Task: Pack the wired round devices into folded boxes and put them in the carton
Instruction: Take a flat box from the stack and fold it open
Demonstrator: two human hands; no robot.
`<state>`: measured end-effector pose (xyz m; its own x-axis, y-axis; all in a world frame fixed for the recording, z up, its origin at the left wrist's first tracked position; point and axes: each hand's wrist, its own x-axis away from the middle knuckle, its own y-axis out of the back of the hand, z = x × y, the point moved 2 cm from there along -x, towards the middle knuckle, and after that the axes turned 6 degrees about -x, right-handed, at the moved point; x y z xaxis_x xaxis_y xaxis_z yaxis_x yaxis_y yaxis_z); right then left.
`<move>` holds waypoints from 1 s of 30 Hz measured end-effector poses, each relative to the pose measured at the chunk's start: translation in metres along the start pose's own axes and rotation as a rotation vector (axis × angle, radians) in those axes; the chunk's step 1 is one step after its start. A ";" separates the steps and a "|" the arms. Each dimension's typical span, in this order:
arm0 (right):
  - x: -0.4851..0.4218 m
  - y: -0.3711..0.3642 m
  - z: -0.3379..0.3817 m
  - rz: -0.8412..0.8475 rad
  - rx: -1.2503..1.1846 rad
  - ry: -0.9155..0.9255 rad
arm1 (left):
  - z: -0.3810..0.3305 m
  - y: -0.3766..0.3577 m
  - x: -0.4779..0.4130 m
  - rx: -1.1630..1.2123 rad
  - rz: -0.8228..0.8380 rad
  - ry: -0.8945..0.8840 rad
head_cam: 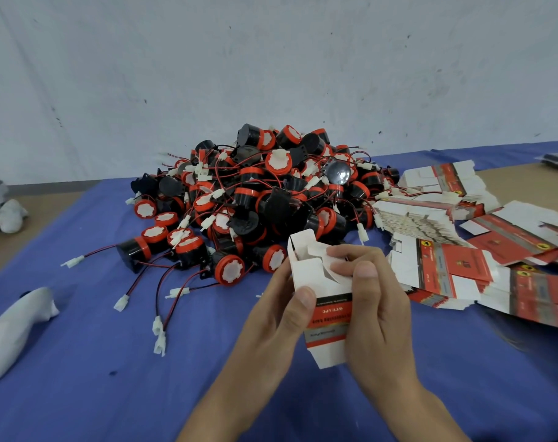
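White-and-red box (322, 301) sits between both hands over the blue cloth (112, 362) — left hand (271, 317) clamps its left side with the thumb on the front face, right hand (376, 301) wraps the right side with fingertips curled onto the top flaps (far flap stands up, top not closed). Pile of black-and-orange wired round devices (258, 199) lies just beyond the grip, flat unfolded boxes (446, 266) stacked to its right — print on the held box reads upside down.
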<state>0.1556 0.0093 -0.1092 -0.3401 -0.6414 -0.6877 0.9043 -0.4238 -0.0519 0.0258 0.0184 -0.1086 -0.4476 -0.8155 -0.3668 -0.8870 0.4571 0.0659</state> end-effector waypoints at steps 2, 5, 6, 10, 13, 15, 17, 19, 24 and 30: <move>0.000 0.001 0.001 -0.004 0.011 0.021 | 0.000 0.000 0.000 0.006 0.004 0.004; 0.000 0.000 0.002 -0.018 0.033 0.071 | -0.002 -0.002 0.001 0.015 0.001 0.011; 0.001 0.000 0.002 -0.014 0.045 0.091 | -0.003 -0.002 0.001 0.014 -0.007 0.014; 0.003 -0.002 0.002 0.005 0.072 0.127 | -0.004 0.000 0.000 0.029 -0.025 0.025; 0.004 -0.001 0.000 0.012 0.050 0.106 | -0.006 0.001 -0.001 0.027 -0.034 0.014; 0.004 -0.002 -0.002 0.046 0.025 0.051 | -0.006 0.001 -0.002 0.033 -0.042 0.002; 0.005 -0.004 -0.003 0.089 -0.046 -0.018 | -0.005 0.003 -0.003 0.026 -0.057 -0.004; 0.006 -0.006 -0.002 0.160 -0.200 -0.123 | -0.004 0.005 -0.002 0.025 -0.077 -0.003; 0.008 -0.006 -0.004 0.401 -0.137 -0.196 | 0.001 0.012 -0.003 0.000 -0.145 -0.027; 0.010 -0.007 -0.002 0.421 0.005 -0.089 | 0.009 0.021 -0.001 -0.024 -0.118 -0.004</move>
<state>0.1462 0.0077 -0.1172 0.0376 -0.8115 -0.5832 0.9678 -0.1157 0.2235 0.0087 0.0318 -0.1157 -0.3394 -0.8619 -0.3768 -0.9360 0.3493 0.0442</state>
